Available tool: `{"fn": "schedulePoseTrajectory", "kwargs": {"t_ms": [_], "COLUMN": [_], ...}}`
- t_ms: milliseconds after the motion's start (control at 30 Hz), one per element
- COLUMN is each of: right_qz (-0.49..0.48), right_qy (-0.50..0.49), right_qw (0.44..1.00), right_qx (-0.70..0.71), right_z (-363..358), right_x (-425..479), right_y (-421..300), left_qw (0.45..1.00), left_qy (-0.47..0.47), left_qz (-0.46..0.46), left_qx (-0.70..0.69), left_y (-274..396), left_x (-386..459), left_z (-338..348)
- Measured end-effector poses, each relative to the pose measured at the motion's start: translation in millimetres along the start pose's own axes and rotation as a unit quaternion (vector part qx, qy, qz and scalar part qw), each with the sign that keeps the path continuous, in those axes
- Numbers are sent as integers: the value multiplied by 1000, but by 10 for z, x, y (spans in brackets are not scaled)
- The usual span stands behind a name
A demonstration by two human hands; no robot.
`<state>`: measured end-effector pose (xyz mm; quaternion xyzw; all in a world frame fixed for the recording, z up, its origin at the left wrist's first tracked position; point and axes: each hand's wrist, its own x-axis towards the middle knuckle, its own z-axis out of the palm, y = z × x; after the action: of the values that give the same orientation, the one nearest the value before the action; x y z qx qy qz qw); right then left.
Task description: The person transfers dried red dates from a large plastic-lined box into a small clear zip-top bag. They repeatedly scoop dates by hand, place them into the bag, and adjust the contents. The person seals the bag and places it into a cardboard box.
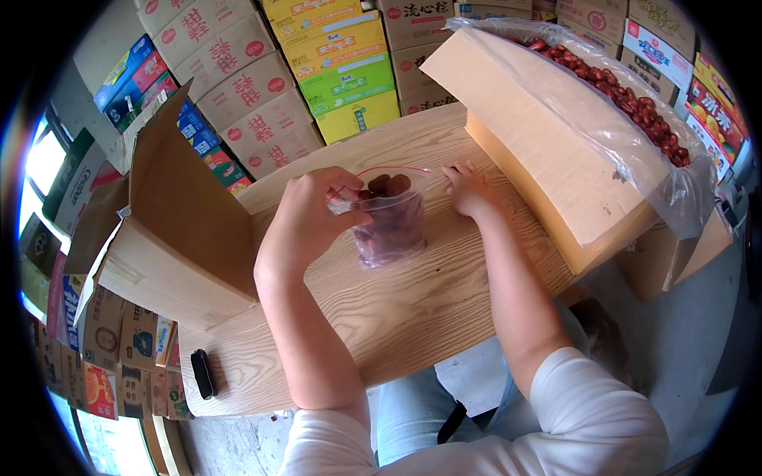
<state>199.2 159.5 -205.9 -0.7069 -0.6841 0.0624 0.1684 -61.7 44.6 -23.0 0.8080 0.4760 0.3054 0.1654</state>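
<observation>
A clear zip-top plastic bag (390,238) with a red seal line stands upright near the middle of the wooden table (369,321). Dark red dried dates (397,185) fill it and show at its open mouth. My left hand (312,208) grips the left side of the bag's rim between thumb and fingers. To the right of the bag, apart from it, my right hand (470,191) is low over the tabletop or resting on it. Its fingers are spread a little and hold nothing that I can see.
At the right, a large cardboard box (547,125) with a plastic liner (693,184) holds many red dates (643,110). An open cardboard carton (178,279) stands at the table's left. A small black object (203,373) lies at the near left corner. Stacked cartons (238,83) line the back.
</observation>
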Motion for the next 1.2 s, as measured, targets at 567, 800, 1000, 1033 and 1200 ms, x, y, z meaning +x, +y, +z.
{"fn": "schedulePoseTrajectory", "kwargs": {"t_ms": [567,800,1000,1033,1200], "right_qz": [-228,-350,-381,-385,-403], "right_qy": [215,176,147,146,177], "right_qw": [752,811,860,864,873], "right_qx": [579,434,305,290,210], "right_z": [-1125,-1272,-1249,-1245,-1216], "right_x": [-641,-917,-841,-841,-825], "right_y": [-758,-1235,-1357,-1371,-1408], "left_qw": [999,998,999,999,999], "left_qy": [-39,-46,-19,-24,-12], "left_qz": [-36,-32,-17,-19,-6], "left_qx": [-7,-17,-24,-25,-45], "left_y": [25,62,-22,-42,-115], "left_x": [-93,-73,-78,-67,-71], "left_z": [-87,-100,-102,-106,-100]}}
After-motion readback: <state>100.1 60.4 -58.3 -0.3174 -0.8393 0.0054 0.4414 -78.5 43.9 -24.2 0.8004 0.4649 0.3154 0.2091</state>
